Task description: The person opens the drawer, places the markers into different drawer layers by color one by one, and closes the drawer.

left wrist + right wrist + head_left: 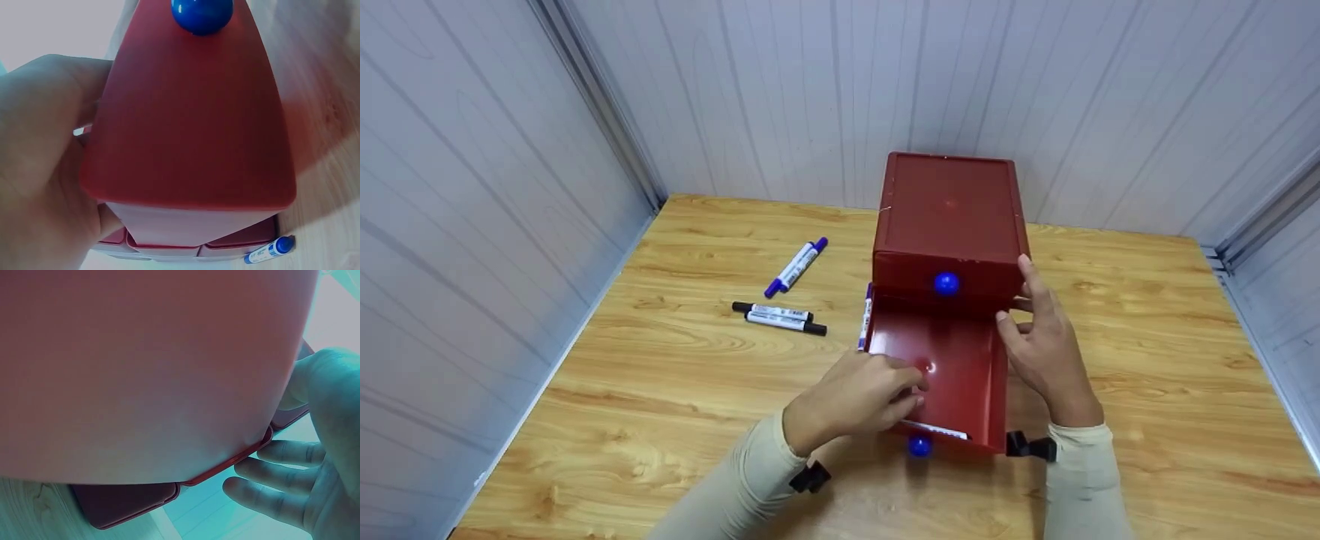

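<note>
A red drawer unit (952, 206) stands with its lower drawer (960, 352) pulled out toward me; blue round knobs (946, 283) mark both fronts. My left hand (859, 394) reaches over the drawer's left wall, fingers bent inside and thumb apart from them. Just under that thumb, a white marker (937, 430) lies along the inside of the drawer front, its left end hidden by the hand. In the left wrist view, the drawer front (191, 124) fills the middle. My right hand (1046, 349) rests at the unit's right side, fingers extended, thumb at the drawer's right edge.
Two blue-capped markers (796, 267) lie side by side on the wooden table (675, 405), with two black-capped markers (780, 318) nearer me. Another blue-capped marker (865, 319) lies close along the drawer's left side. White panel walls (780, 97) border the table at the back and sides.
</note>
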The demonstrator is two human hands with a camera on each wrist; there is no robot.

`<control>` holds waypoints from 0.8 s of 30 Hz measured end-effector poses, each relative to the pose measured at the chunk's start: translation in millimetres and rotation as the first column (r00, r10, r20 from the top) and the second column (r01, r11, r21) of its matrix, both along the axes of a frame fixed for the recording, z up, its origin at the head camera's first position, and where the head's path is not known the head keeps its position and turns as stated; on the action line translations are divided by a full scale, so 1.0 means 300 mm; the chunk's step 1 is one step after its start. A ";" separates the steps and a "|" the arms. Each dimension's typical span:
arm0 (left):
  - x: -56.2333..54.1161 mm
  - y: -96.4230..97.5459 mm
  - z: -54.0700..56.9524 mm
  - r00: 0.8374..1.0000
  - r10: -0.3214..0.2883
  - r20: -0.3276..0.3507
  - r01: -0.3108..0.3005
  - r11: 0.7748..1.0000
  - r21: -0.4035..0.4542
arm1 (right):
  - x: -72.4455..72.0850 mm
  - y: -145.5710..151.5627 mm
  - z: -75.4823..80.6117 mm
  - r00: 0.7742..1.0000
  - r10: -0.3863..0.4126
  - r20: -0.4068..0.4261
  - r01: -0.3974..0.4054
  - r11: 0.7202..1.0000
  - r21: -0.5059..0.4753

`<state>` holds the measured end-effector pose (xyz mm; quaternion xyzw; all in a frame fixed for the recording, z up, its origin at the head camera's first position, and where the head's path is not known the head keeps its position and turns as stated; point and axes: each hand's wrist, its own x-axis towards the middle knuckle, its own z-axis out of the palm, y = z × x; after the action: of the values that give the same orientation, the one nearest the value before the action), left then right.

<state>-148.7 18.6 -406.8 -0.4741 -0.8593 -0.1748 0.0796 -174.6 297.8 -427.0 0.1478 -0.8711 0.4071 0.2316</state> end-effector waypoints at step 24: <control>-0.080 -0.111 -0.047 0.950 0.095 -0.298 0.047 0.899 0.436 | 0.002 0.000 -0.002 1.000 -0.022 -0.012 0.022 0.999 0.027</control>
<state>-172.7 -14.7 -420.8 -0.4547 -0.7804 -0.2852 0.3208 -174.1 297.7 -427.7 0.1438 -0.8766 0.3920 0.2392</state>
